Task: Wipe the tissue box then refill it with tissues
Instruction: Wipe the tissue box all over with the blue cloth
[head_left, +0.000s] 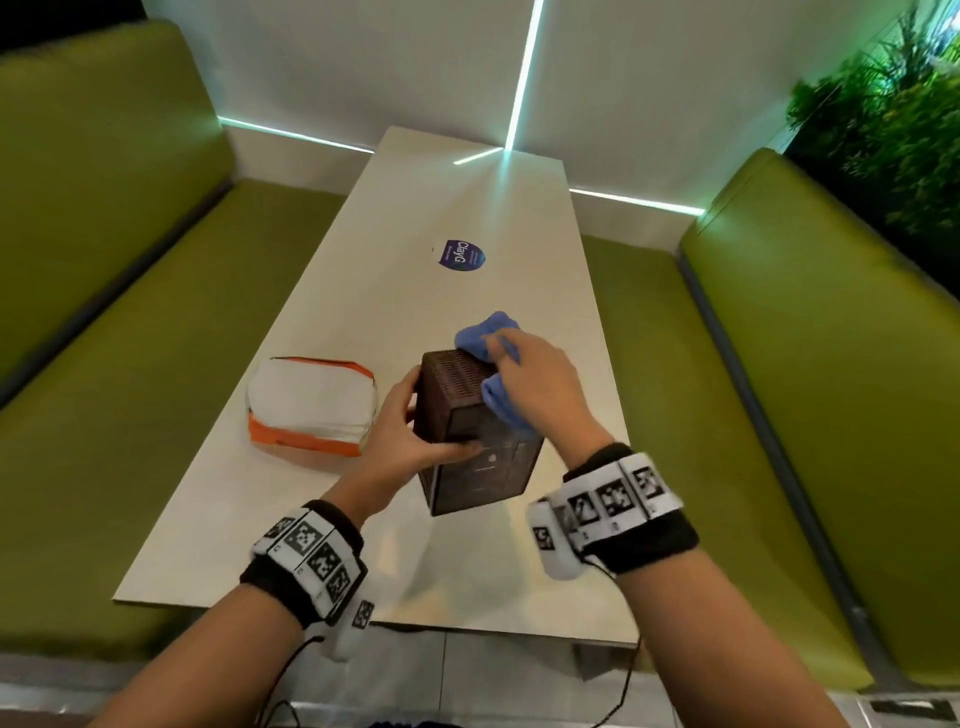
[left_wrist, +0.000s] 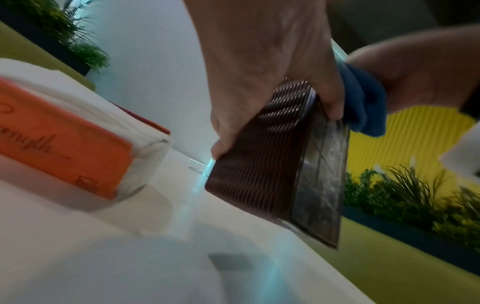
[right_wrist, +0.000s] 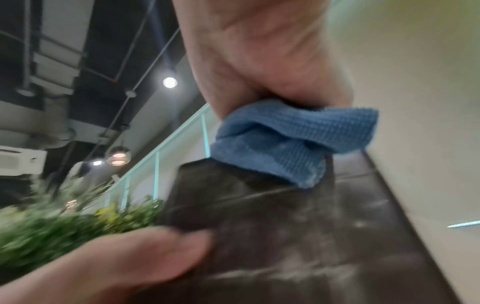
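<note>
At the left of the pale, smooth worktop (head_left: 332, 291) a soft pack of tissues (head_left: 311, 405) is laid flat, its white paper wrapped in clear film with orange bands. Just to its right the tissue box (head_left: 470, 431), a dark brown oblong with finely ribbed, perforated sides and a scuffed glossy face, is held tilted above the worktop near its middle. It is gripped by the left hand (head_left: 410, 431), thumb curled over the near face and fingers wrapped round the left side, wrist bent upward. A bunched blue microfibre cloth (head_left: 493, 364), waffle-textured, is pressed against the box's far right upper edge by the right hand (head_left: 535, 379), whose fingers are curled round it, palm down. Further off, a round purple sticker (head_left: 460, 255) is seen on the worktop. Green padded benches (head_left: 810, 364) are set on both sides.
</note>
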